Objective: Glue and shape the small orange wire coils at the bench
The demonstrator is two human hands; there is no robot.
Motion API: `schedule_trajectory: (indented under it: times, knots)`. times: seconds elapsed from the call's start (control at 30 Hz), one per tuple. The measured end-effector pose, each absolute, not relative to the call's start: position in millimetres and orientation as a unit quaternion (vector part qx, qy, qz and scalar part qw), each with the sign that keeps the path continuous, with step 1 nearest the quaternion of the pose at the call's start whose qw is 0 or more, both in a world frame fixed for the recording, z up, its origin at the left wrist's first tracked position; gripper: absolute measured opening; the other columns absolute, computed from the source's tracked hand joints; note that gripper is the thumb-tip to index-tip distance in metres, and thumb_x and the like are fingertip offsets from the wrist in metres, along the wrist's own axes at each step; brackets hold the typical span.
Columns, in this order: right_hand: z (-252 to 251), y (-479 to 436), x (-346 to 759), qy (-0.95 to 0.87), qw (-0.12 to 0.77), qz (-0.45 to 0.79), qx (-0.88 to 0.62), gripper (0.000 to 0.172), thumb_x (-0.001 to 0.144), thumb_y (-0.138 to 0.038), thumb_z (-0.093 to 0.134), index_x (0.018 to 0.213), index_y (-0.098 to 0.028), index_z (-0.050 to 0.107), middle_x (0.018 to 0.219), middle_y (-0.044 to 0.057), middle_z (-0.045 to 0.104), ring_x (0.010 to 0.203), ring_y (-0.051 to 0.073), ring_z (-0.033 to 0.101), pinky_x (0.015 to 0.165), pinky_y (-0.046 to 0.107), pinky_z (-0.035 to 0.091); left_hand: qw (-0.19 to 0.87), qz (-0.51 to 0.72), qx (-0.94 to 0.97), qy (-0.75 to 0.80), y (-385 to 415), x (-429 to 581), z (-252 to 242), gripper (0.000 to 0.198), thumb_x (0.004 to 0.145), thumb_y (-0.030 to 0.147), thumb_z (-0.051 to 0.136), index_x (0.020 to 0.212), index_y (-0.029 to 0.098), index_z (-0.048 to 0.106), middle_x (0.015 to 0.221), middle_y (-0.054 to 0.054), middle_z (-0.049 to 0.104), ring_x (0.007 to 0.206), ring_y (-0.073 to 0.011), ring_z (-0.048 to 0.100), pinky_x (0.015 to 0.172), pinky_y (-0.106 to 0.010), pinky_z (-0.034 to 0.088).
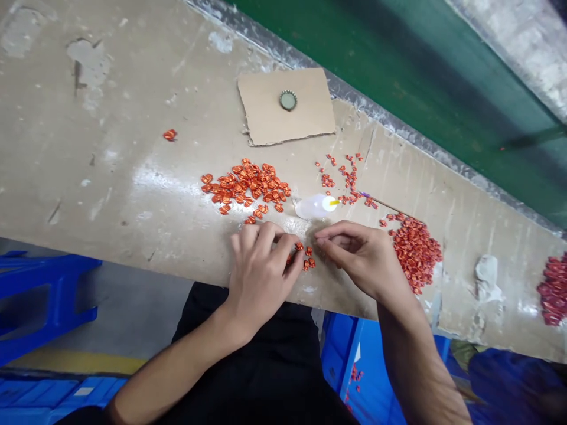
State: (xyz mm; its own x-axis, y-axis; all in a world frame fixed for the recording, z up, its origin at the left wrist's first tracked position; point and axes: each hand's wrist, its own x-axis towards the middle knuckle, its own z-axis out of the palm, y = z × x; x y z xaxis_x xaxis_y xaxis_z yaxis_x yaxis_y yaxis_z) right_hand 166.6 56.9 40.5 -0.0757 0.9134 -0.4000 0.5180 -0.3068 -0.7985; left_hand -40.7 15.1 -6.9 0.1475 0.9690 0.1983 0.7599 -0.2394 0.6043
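Note:
My left hand (261,265) rests on the table, its fingers bent and apart. Several small orange-red striped pieces (309,263) lie by its thumb, one showing between thumb and forefinger. To the right, my right hand (358,254) has thumb and forefinger pinched together. Whatever is between those tips is too small to make out. Just beyond both hands lies a translucent white bottle (312,206) with a yellow tip, pointing right. A loose spread of larger orange striped pieces (248,183) is beyond my left hand. A heap of smaller red-orange pieces (416,251) sits beside my right wrist.
A cardboard piece (266,121) bears a bottle cap (288,100). A thin stick (390,206) lies near scattered small pieces (349,177). One piece (169,135) lies apart at left. Another red heap (553,289) is far right. Blue stool (57,289) and blue bin (372,360) stand below the table edge.

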Motion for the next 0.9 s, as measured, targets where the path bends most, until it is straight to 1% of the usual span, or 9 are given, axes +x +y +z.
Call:
schedule_trajectory:
  times: [0.1, 0.17, 0.27, 0.3, 0.43, 0.47, 0.6, 0.73, 0.9]
  knots:
    - [41.0, 60.9, 162.2, -0.494, 0.167, 0.565, -0.640, 0.034, 0.091, -0.050, 0.093, 0.099, -0.018, 0.087, 0.065, 0.002, 0.074, 0.053, 0.015, 0.060, 0.049, 0.026, 0.042, 0.186, 0.284, 0.733, 0.589, 15.6, -41.1, -5.8, 0.003, 0.106, 0.029, 0.078, 0.106, 0.026, 0.076, 0.108, -0.008, 0.074, 0.109, -0.0314, 0.058, 0.088, -0.048, 0.039]
    - [41.2, 65.2, 160.2, -0.502, 0.166, 0.572, -0.627, 0.035, 0.089, -0.051, 0.095, 0.097, -0.018, 0.088, 0.069, 0.003, 0.077, 0.054, 0.015, 0.060, 0.049, 0.026, 0.044, 0.185, 0.287, 0.732, 0.589, 15.9, -41.4, -5.4, 0.004, 0.106, 0.029, 0.079, 0.108, 0.027, 0.077, 0.110, -0.008, 0.075, 0.110, -0.0312, 0.059, 0.088, -0.048, 0.039]
    - [42.0, 72.0, 158.7, -0.555, 0.196, 0.530, -0.611, 0.031, 0.088, -0.051, 0.097, 0.092, -0.021, 0.091, 0.092, 0.008, 0.084, 0.068, 0.017, 0.068, 0.056, 0.029, 0.052, 0.183, 0.292, 0.731, 0.589, 16.0, -41.7, -5.4, 0.006, 0.106, 0.030, 0.080, 0.111, 0.028, 0.077, 0.110, -0.007, 0.076, 0.109, -0.0304, 0.059, 0.088, -0.048, 0.040]
    - [42.4, 73.4, 158.6, -0.564, 0.199, 0.523, -0.607, 0.030, 0.088, -0.050, 0.097, 0.092, -0.021, 0.091, 0.095, 0.008, 0.085, 0.070, 0.017, 0.069, 0.057, 0.029, 0.053, 0.184, 0.292, 0.730, 0.589, 15.9, -41.8, -5.5, 0.007, 0.106, 0.030, 0.081, 0.112, 0.028, 0.077, 0.110, -0.007, 0.076, 0.109, -0.0302, 0.059, 0.088, -0.048, 0.041]
    - [44.0, 72.9, 160.1, -0.539, 0.148, 0.554, -0.617, 0.026, 0.093, -0.046, 0.092, 0.095, -0.020, 0.091, 0.070, 0.002, 0.076, 0.055, 0.013, 0.057, 0.047, 0.027, 0.040, 0.191, 0.292, 0.726, 0.592, 15.7, -41.5, -5.7, 0.009, 0.105, 0.030, 0.081, 0.113, 0.029, 0.077, 0.111, -0.007, 0.077, 0.109, -0.0305, 0.059, 0.089, -0.049, 0.041]
    - [44.3, 71.9, 160.6, -0.538, 0.137, 0.555, -0.620, 0.025, 0.094, -0.044, 0.090, 0.096, -0.019, 0.091, 0.068, 0.002, 0.074, 0.053, 0.013, 0.054, 0.046, 0.027, 0.038, 0.193, 0.292, 0.726, 0.593, 15.7, -41.3, -5.5, 0.009, 0.105, 0.030, 0.081, 0.113, 0.029, 0.077, 0.111, -0.007, 0.077, 0.108, -0.0305, 0.059, 0.089, -0.049, 0.041]
    - [46.1, 70.6, 161.8, -0.566, 0.118, 0.530, -0.620, 0.017, 0.096, -0.038, 0.087, 0.096, -0.021, 0.090, 0.071, 0.001, 0.075, 0.058, 0.014, 0.058, 0.052, 0.027, 0.042, 0.198, 0.296, 0.724, 0.591, 16.2, -41.1, -4.7, 0.009, 0.105, 0.028, 0.082, 0.112, 0.028, 0.078, 0.110, -0.006, 0.077, 0.108, -0.0305, 0.059, 0.088, -0.050, 0.040]
    - [49.4, 77.1, 160.6, -0.584, 0.076, 0.526, -0.614, 0.017, 0.098, -0.039, 0.085, 0.096, -0.022, 0.088, 0.061, -0.003, 0.067, 0.055, 0.013, 0.054, 0.052, 0.027, 0.038, 0.209, 0.299, 0.726, 0.583, 17.0, -41.8, -4.8, 0.007, 0.106, 0.028, 0.081, 0.112, 0.028, 0.078, 0.108, -0.005, 0.078, 0.108, -0.0306, 0.059, 0.087, -0.049, 0.040]
    - [51.2, 87.7, 158.9, -0.580, 0.045, 0.550, -0.600, 0.014, 0.096, -0.034, 0.084, 0.091, -0.021, 0.086, 0.062, -0.001, 0.068, 0.056, 0.013, 0.055, 0.050, 0.026, 0.038, 0.217, 0.305, 0.726, 0.576, 18.3, -42.7, -4.5, 0.005, 0.105, 0.025, 0.082, 0.109, 0.027, 0.079, 0.105, -0.004, 0.079, 0.107, -0.0301, 0.059, 0.086, -0.050, 0.038]
